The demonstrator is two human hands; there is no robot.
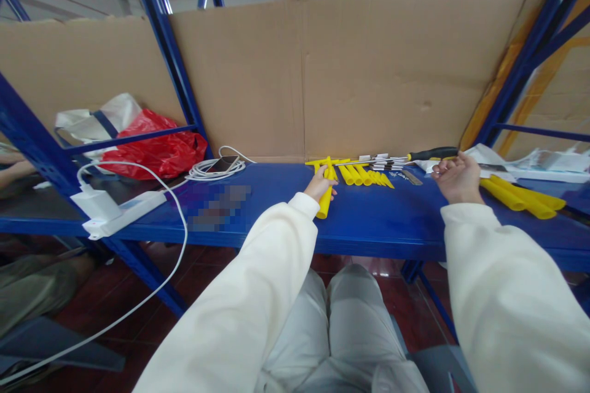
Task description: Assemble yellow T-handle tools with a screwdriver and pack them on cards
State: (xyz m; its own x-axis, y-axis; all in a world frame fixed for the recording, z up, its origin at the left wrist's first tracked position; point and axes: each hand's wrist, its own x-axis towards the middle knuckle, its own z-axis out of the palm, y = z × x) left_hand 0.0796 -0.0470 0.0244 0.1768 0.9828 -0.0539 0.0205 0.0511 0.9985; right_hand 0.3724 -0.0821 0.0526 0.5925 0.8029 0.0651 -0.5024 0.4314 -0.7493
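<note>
My left hand (319, 185) is closed around a yellow T-shaped plastic handle (326, 199), held upright over the front part of the blue bench. My right hand (457, 178) is at the right, with its fingers curled together; anything between them is too small to make out. Just behind those fingers is a screwdriver (432, 153) with a black handle, its long shaft pointing left toward the yellow piece. Between my hands lie several yellow tubes (357, 175), a row of small yellow wedge-like pieces (380, 179) and a small grey metal plate (412, 177).
More yellow tubes (520, 196) lie at the right beside white plastic packaging (544, 163). At left are a coiled white cable (216, 167), a power strip (126, 212) and a red bag (154, 144). Cardboard (369, 73) walls the back between blue posts. Another person's arm shows at far left.
</note>
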